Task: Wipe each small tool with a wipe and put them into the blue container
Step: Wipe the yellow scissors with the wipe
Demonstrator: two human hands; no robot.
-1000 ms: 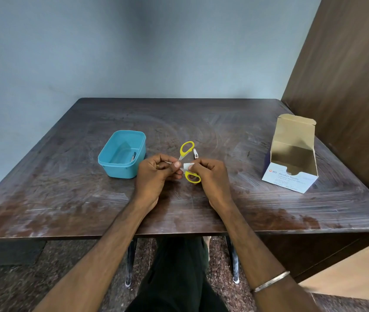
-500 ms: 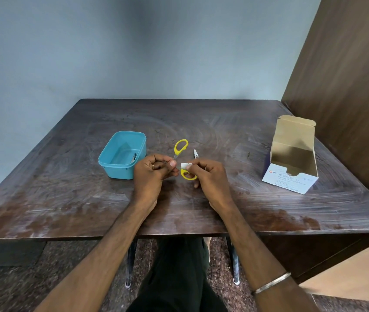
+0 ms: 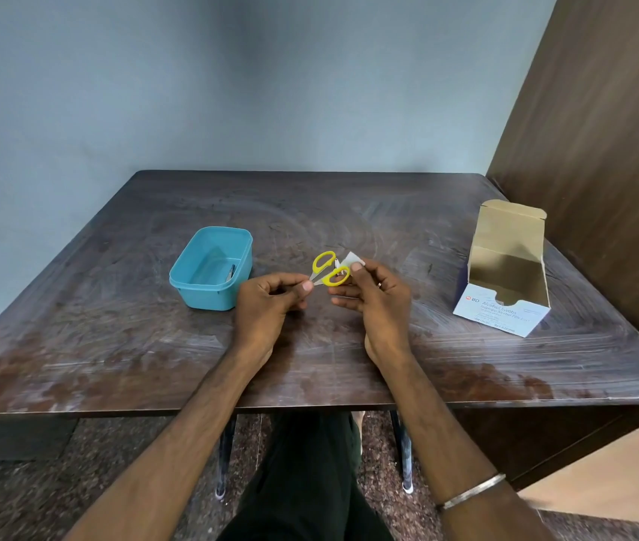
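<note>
Small scissors (image 3: 328,269) with yellow handles are held above the table's middle. My left hand (image 3: 267,306) pinches their blades, so the blade tips are hidden. My right hand (image 3: 378,300) holds a small white wipe (image 3: 350,260) between thumb and fingers, just right of the handles and apart from them. The blue container (image 3: 193,285) stands left of my hands with a small metal tool (image 3: 232,272) inside. Another small metal tool (image 3: 337,263) lies on the table behind the scissors, mostly hidden.
An open cardboard box of alcohol swabs (image 3: 505,283) stands at the right side of the dark wooden table (image 3: 114,345). A wooden panel (image 3: 602,150) rises along the table's right edge. A blue wall is behind.
My right hand has lifted the wipe off the scissors' handle and drawn slightly right. The scissors have swung so both yellow loops show.
</note>
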